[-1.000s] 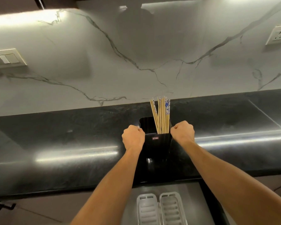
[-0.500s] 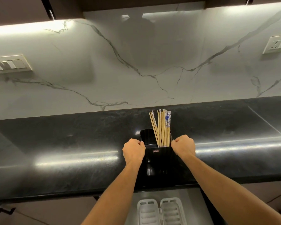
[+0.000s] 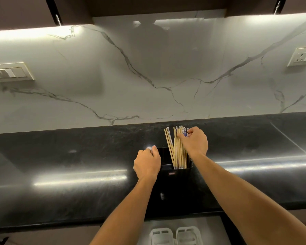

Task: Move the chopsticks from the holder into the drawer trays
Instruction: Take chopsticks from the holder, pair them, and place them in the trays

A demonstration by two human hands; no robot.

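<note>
Gripping the chopsticks (image 3: 177,149) with right hand (image 3: 194,142) fingers; left hand (image 3: 147,163) clasps the holder (image 3: 173,175); trays (image 3: 175,236) below appear empty.

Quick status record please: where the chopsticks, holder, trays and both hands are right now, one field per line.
surface: black countertop, marble wall behind
holder: black holder upright near the counter's front edge
chopsticks: chopsticks bunched in the holder's right compartment, tops fanned; none removed
left hand: left hand gripping the holder's left rim
right hand: right hand closing on the chopstick tops
trays: two white trays in the open drawer below the counter; visible parts hold no chopsticks
task stage: first grab under way
</note>
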